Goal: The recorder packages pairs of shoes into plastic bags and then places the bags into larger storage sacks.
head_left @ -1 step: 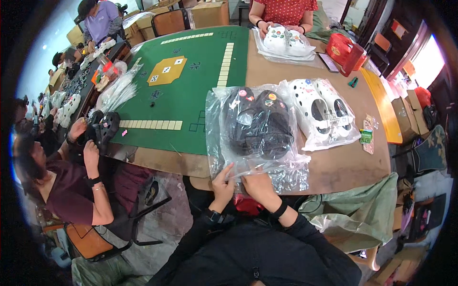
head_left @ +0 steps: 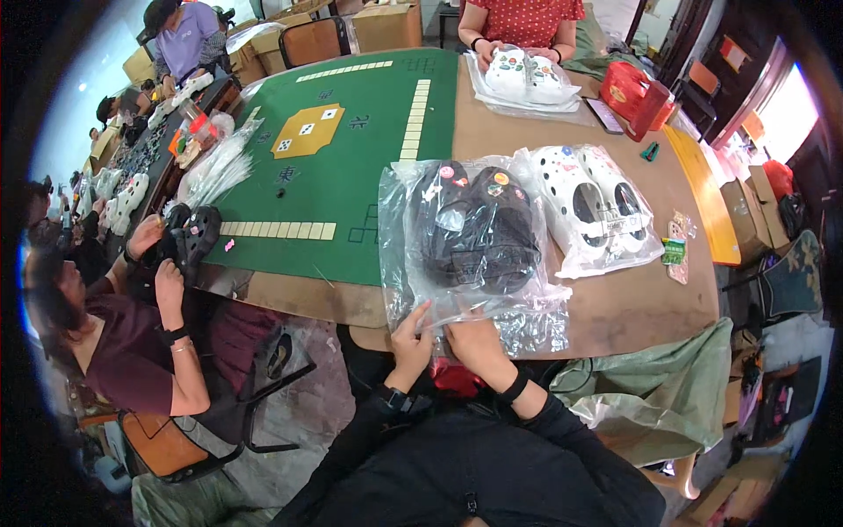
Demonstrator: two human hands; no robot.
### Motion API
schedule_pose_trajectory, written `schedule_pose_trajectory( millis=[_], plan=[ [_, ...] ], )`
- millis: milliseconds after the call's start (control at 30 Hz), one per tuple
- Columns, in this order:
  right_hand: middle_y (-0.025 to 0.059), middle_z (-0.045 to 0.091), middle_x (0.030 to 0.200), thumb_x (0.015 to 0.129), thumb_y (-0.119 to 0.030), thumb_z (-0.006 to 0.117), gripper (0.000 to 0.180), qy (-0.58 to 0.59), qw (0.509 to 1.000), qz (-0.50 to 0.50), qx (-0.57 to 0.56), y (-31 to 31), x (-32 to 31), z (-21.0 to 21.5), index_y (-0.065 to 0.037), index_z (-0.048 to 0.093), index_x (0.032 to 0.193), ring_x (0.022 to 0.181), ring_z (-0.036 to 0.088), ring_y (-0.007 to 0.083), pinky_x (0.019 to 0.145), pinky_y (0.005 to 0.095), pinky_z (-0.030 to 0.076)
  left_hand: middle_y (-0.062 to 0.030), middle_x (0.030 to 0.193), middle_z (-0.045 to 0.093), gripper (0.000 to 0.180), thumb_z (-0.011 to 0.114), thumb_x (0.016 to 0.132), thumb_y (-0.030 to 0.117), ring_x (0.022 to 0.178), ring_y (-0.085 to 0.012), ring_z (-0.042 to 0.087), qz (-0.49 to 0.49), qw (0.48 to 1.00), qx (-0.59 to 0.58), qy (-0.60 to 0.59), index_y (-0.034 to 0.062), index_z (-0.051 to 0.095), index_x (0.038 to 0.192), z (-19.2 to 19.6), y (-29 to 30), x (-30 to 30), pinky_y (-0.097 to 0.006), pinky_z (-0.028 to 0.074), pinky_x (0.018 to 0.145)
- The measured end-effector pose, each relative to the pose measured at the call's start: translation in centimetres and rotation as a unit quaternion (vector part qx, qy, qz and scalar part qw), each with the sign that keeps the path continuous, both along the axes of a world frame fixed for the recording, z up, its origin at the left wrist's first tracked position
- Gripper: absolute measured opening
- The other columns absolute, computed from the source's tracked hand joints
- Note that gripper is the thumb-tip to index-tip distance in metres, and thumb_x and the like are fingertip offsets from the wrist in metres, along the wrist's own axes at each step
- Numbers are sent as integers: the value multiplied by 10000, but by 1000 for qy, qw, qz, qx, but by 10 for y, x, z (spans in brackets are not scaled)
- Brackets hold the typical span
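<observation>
Left grip [head_left: 411,349]: I read it as nearly closed, thumb and fingers pinching the near edge of the clear bag [head_left: 399,211] at about 7 o'clock. Right grip [head_left: 477,347]: on the same bag at 6 o'clock; the fingertips vanish under crinkled film, so I can't tell how far open it is or whether it clamps. The 2 grips are close, not touching.

Bag lies flat on the bench [head_left: 632,307], 12 o'clock from my grips, its left part over the green mat [head_left: 342,189]. Inside: 2 black clogs [head_left: 496,250], side by side, small charms at the far ends; glare and folds blur outlines.

At 3 o'clock, just beside: 2nd bag [head_left: 575,263] with 2 white clogs [head_left: 562,180]; where the films meet is hard to make out. Red object [head_left: 457,378] between my wrists, partly hidden, can't identify.

Co-worker [head_left: 123,356] at 9 o'clock has a dark clog [head_left: 200,235] in hand, fingers partly hidden. Person in red [head_left: 527,22] at 12 o'clock: head cut off by the upper edge.
</observation>
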State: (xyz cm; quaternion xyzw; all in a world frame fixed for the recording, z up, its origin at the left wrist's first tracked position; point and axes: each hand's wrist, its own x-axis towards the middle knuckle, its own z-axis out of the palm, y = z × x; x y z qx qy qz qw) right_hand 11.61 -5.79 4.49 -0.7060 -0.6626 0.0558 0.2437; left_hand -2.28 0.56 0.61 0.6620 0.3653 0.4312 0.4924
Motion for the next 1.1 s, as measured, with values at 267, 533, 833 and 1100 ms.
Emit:
schedule_pose_trajectory(
  millis=[267, 533, 833, 1100],
  plan=[
    [216, 622, 1100, 838, -201, 653, 399, 7, 997, -64, 45, -27, 19, 40, -27, 570, 1188, 955, 611, 395, 810, 470, 506, -86, 844, 666, 348, 559, 893, -31, 546, -89, 602, 21, 1000, -5, 1, 23, 582, 1236, -3, -4, 0, -226, 470, 473],
    [154, 649, 927, 765, -88, 699, 176, -68, 963, -207, 159, -62, 77, 46, -12, 636, 911, 840, 605, 348, 734, 438, 498, -89, 739, 607, 148, 460, 903, -49, 536, -140, 614, 75, 952, -246, -168, -3, 543, 1018, 26, 9, -3, -246, 485, 450],
    [138, 600, 927, 752, -85, 717, 262, -43, 921, -329, 207, -52, 87, 59, -22, 550, 944, 757, 590, 366, 661, 432, 479, -142, 945, 624, 290, 475, 891, -62, 702, -190, 648, 145, 940, -194, -241, 0, 435, 1171, 48, 32, -5, -273, 528, 535],
    [172, 620, 811, 815, -206, 662, 229, 63, 978, -198, -1, -61, 69, 34, -24, 539, 882, 763, 625, 384, 627, 455, 491, -170, 1090, 608, 355, 649, 791, -25, 977, -297, 575, 68, 956, 279, -57, -2, 535, 1127, 54, -9, -7, -375, 446, 884]
  ],
)
